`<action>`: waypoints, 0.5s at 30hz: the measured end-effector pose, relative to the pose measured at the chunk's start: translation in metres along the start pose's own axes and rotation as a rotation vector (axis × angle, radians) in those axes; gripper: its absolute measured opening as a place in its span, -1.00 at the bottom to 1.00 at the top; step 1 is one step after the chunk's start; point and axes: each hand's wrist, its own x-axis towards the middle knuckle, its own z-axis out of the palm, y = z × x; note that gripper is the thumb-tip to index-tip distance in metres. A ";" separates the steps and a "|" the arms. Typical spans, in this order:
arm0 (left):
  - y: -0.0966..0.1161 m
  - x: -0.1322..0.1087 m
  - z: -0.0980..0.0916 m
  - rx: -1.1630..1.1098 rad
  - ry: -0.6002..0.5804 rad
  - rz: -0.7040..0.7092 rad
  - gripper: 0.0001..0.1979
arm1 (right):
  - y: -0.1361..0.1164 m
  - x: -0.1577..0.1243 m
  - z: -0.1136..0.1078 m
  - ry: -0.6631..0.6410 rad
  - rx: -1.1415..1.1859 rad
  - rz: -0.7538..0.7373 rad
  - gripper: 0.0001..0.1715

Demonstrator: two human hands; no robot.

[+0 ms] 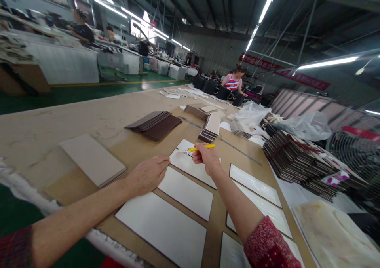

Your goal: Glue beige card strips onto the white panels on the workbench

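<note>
My right hand (pixel 205 156) is closed around a yellow-handled brush (pixel 209 146), its pale tip over a white panel (pixel 194 166) with a smaller white piece beyond it. Fingers together and lying flat, my left hand (pixel 151 173) rests at the left edges of the white panels and holds nothing that shows. Closer to me lie a second white panel (pixel 186 193) and a larger one (pixel 166 224). More glossy white panels (pixel 255 184) lie to the right, partly behind my right forearm.
Beige boards (pixel 92 157) lie at the left, with brown boards (pixel 158 125) beyond them. A stack of light pieces (pixel 211 126) stands ahead. Bundled dark boards (pixel 297 161) and plastic sheeting (pixel 305 125) are at the right. A person (pixel 233 82) is at the table's far end.
</note>
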 end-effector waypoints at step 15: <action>0.002 -0.002 -0.002 0.028 0.009 -0.002 -0.65 | 0.004 0.011 -0.005 -0.024 -0.283 0.094 -0.70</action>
